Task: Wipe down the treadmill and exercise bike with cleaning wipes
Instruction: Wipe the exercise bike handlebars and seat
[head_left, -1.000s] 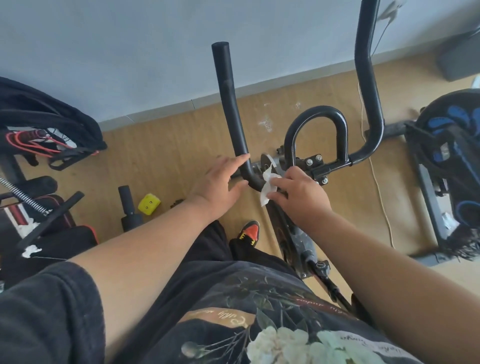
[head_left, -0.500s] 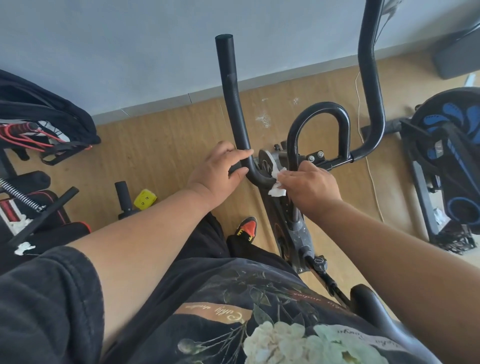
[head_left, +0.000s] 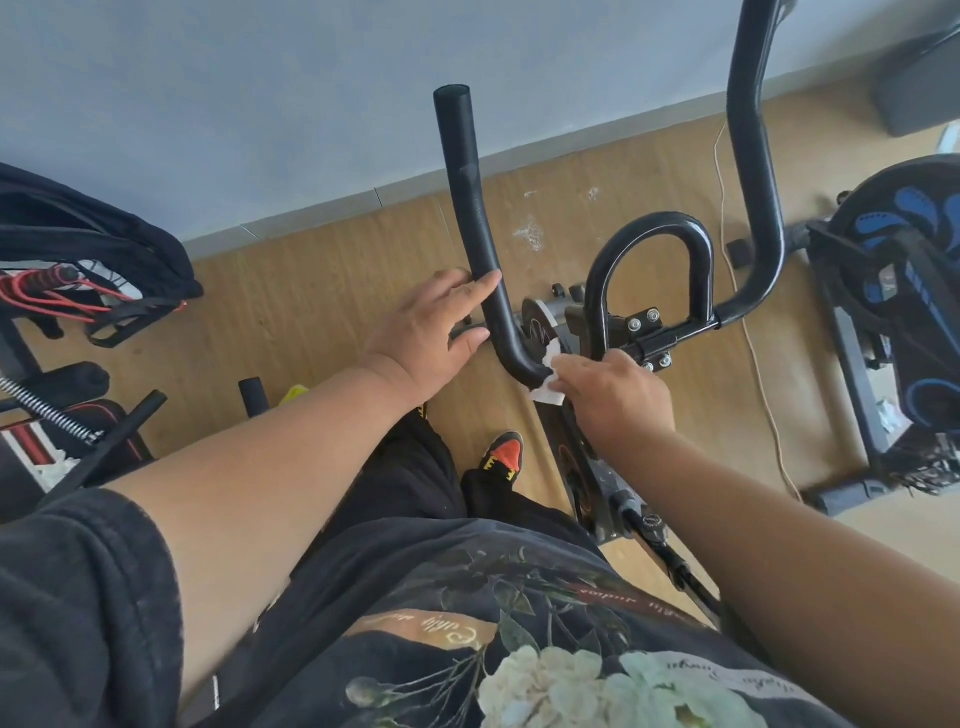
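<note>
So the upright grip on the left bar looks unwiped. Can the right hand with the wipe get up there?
Probably yes: the right hand holds the wipe at the bar's bend, and only the left hand lies against the bar above it.

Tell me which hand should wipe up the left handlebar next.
Right. The right hand already holds the wipe against the bend at the bottom of the left handlebar. The left hand has no wipe and only steadies that bar.
</note>
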